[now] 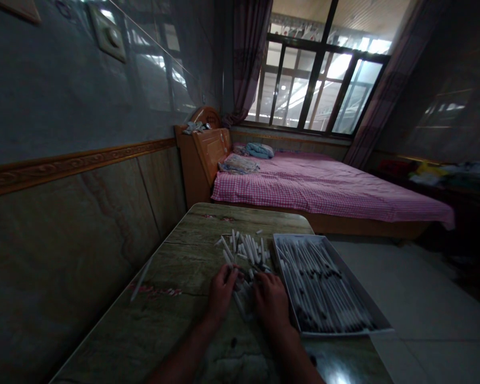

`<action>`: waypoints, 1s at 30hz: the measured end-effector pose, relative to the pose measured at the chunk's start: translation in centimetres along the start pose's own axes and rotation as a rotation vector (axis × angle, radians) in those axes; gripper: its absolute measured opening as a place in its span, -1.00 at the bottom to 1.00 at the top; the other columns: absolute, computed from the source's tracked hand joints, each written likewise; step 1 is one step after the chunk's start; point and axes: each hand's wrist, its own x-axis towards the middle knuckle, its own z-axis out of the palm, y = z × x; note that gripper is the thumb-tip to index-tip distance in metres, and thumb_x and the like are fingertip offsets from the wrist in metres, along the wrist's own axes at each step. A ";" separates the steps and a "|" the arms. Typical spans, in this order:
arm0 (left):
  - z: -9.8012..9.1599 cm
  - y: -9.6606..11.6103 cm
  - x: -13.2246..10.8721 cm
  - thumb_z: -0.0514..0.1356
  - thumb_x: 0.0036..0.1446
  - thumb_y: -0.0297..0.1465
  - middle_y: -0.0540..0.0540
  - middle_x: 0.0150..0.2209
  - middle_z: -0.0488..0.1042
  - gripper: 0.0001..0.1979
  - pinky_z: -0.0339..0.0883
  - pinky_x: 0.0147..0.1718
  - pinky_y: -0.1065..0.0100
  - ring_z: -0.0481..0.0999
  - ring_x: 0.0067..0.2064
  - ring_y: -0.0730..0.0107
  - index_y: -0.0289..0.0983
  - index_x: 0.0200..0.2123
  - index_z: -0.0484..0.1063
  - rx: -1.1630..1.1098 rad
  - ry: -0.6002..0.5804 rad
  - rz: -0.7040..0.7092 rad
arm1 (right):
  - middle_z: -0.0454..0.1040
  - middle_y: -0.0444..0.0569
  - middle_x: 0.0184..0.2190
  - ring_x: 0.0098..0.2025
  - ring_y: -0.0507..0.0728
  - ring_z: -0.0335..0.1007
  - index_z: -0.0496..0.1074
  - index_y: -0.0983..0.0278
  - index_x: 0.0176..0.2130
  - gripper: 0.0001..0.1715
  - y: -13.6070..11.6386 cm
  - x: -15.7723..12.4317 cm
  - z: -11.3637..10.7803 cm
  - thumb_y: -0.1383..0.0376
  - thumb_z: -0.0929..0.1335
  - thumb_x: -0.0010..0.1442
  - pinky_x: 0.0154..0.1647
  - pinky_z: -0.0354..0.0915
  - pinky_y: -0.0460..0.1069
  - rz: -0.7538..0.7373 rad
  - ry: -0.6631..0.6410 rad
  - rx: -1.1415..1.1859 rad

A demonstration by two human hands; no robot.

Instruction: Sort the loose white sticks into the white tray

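Note:
A heap of short white pen-like sticks (246,249) lies on the table (172,320) in front of me. My left hand (221,293) rests palm down at the near edge of the heap, fingers curled over some sticks. Beside it, my right hand (271,300) also lies on the sticks, fingers bent into the pile. What each hand grips is hidden under the fingers. A white shallow box (378,319) packed with long white sticks sits just right of my right hand.
A single long white stick (141,278) lies apart at the table's left side. The tiled wall runs along the left. Beyond the table stands a bed with a pink checked sheet (324,186) under a barred window (316,80).

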 end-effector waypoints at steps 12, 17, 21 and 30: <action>-0.3 0.0 0.9 0.30 -0.14 0.00 -0.05 -0.51 0.53 -0.56 0.35 -0.54 0.39 0.52 -0.46 0.31 -0.28 -0.40 0.45 -0.125 0.107 -0.062 | 0.50 -0.01 -0.04 -0.02 0.18 0.35 0.48 0.22 -0.03 -0.62 -0.4 0.3 -0.3 0.44 0.22 0.25 0.04 0.22 0.04 0.036 -0.068 -0.109; -0.2 0.3 0.7 0.29 -0.10 -0.02 -0.05 -0.51 0.53 -0.59 0.33 -0.54 0.40 0.48 -0.50 0.36 -0.28 -0.44 0.45 -0.104 0.107 -0.044 | 0.31 -0.04 0.22 0.28 0.21 0.09 0.35 0.18 0.17 -0.52 -0.7 0.0 -0.5 0.27 0.28 0.26 0.32 -0.06 0.14 -0.084 -0.105 -0.108; -0.4 0.4 0.7 0.29 -0.13 0.00 -0.04 -0.52 0.52 -0.57 0.34 -0.52 0.38 0.47 -0.51 0.35 -0.28 -0.44 0.45 -0.094 0.117 -0.055 | 0.16 -0.16 0.32 0.38 0.21 -0.12 0.21 0.01 0.27 -0.43 -1.3 -0.1 -1.1 0.12 0.27 0.30 0.38 -0.30 0.22 -0.217 -0.318 -0.113; -1.0 0.1 1.0 0.27 -0.09 -0.03 -0.05 -0.50 0.53 -0.61 0.37 -0.40 0.34 0.50 -0.43 0.30 -0.27 -0.46 0.46 -0.048 0.191 -0.007 | 0.01 -0.19 0.38 0.41 0.21 -0.21 -0.02 -0.04 0.35 -0.32 -1.7 -0.8 -0.9 0.00 0.23 0.33 0.39 -0.34 0.23 -0.354 -0.418 -0.126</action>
